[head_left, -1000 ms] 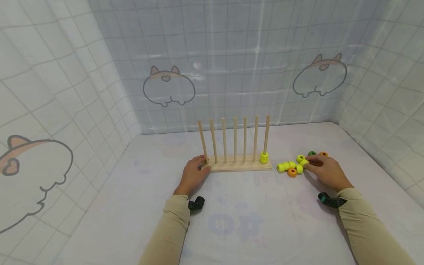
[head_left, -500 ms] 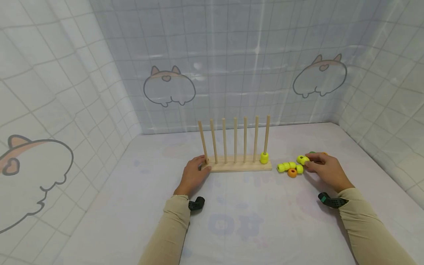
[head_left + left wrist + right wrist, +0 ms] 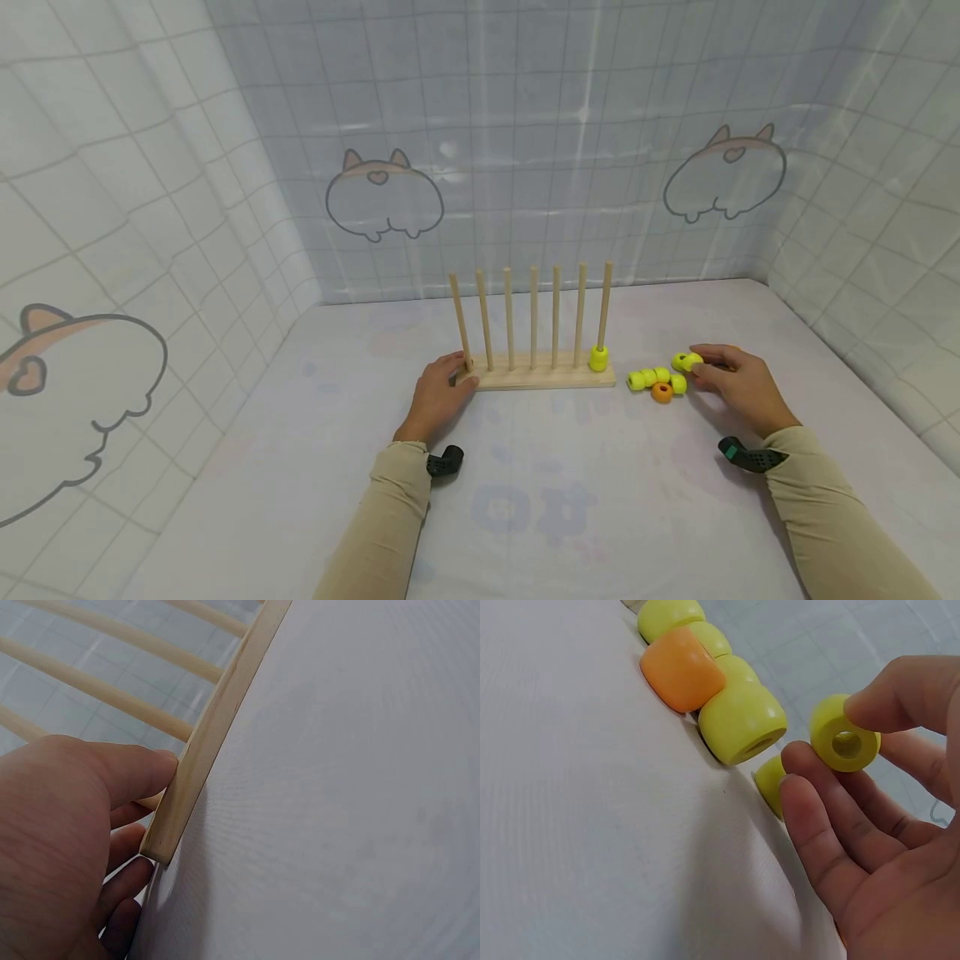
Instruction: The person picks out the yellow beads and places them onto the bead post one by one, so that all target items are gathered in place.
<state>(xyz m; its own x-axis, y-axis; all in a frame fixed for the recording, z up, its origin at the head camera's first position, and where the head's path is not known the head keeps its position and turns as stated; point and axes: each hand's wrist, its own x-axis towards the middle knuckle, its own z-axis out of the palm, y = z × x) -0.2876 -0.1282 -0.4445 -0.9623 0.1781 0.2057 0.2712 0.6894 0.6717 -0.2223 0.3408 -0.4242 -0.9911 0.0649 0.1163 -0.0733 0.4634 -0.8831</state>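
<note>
My left hand (image 3: 438, 396) grips the left end of a wooden peg rack (image 3: 540, 381), its thumb against the base (image 3: 196, 761) in the left wrist view. Seven upright rods would be hard to miss: several pegs stand in a row, and yellow beads (image 3: 598, 359) sit at the foot of the rightmost one. Between thumb and fingers, my right hand (image 3: 738, 387) pinches a yellow bead (image 3: 825, 724), its hole facing the right wrist camera. Another yellow bead (image 3: 768, 784) lies on the table just behind the fingertips, partly hidden by them.
Several yellow beads (image 3: 636, 380) lie in a line right of the rack, with an orange bead (image 3: 662, 392) against them. A second orange bead (image 3: 733, 348) is mostly hidden behind my right hand. A tiled-pattern sheet (image 3: 525, 167) rises behind the table.
My right hand has raised the pinched yellow bead slightly and shifted a little, now covering the green bead that showed beyond it. The left hand and rack have stayed put.
</note>
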